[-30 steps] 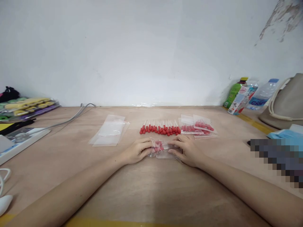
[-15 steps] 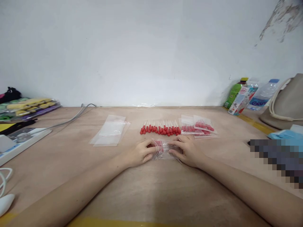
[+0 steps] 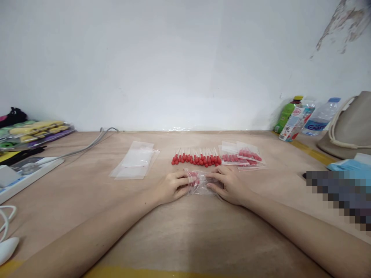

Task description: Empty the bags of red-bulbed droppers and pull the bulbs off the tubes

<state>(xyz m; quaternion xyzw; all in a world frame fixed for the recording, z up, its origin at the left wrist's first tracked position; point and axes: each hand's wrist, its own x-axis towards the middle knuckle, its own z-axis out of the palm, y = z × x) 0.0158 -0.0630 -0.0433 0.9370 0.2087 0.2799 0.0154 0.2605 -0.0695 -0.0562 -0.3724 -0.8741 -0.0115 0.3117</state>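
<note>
Pinching small clear bag point(image 3: 199, 183) on worktop point(image 3: 185, 235), just before loose red-tipped row point(image 3: 196, 157), fingers of left hand point(image 3: 173, 187) and right hand point(image 3: 229, 185) clamped on its ends. Seemingly sealing; next needs even pressure along the mouth.

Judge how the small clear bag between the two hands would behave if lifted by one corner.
Probably floppy: the clear bag looks thin and crinkled between the left hand and right hand. Likely light, holding only a few red-tipped sticks. Its glossy film may slip on the wooden table.
</note>
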